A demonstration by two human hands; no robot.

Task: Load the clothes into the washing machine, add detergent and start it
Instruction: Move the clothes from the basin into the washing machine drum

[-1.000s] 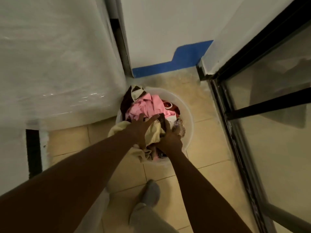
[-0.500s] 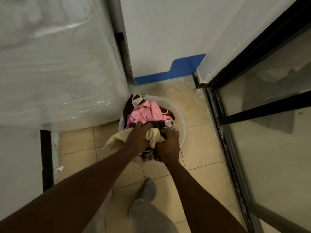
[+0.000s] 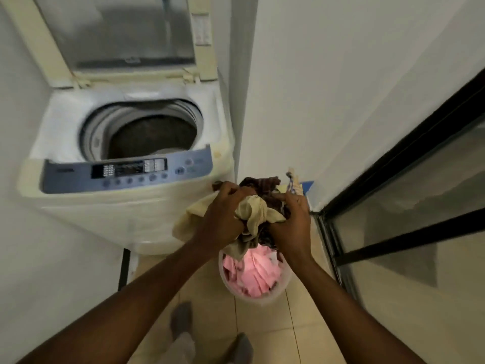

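Both hands now raised from round white plastic basket [image 3: 256,298] at lower centre — left hand [image 3: 223,216], right hand [image 3: 291,224] clenched on cream-and-brown clothes bundle [image 3: 258,206]. White top-loading washing machine [image 3: 123,143] upper left, lid up — loading barely begun; pink garments [image 3: 252,274] remain; detergent, start pending.

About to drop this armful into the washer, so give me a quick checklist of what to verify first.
1. Washer lid raised: ok.
2. Drum free of other items: cannot tell, blurred.
3. Left hand and right hand clamped on the bundle of clothes: ok.
4. Cream cloth hanging loose: not ok, gather it.
5. Pink clothes left in the bucket: another trip needed.
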